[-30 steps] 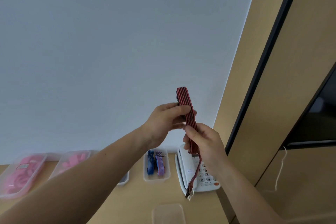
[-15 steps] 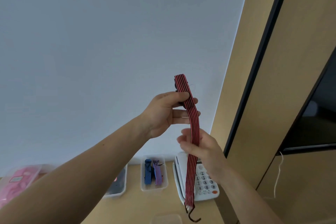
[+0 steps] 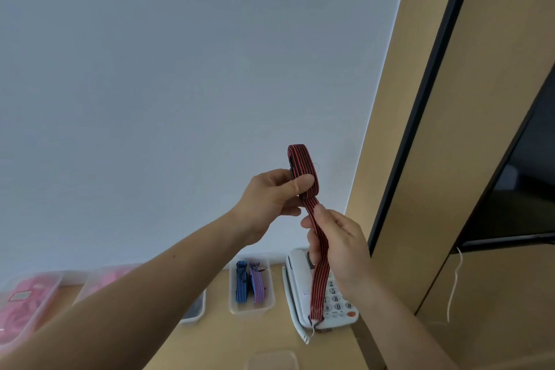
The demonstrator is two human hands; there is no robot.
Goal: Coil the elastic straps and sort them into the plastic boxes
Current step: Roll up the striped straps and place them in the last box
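Grips both hold the red-and-black elastic strap [image 3: 304, 159]: the left grip [image 3: 274, 194] clamps its part-wound coil, and the right grip [image 3: 342, 246], just below, pinches the free tail. The tail's long axis runs down from both grips, so winding probably means feeding it up towards the left grip.

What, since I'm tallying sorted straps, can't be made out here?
Head view:
- Half-hidden box: contents covered by the left arm.
- Pink box: blurred, cut off at the left edge; no count possible.
- Red strap: end hook too small, blurred.
- Clear container: cut off at the bottom edge.
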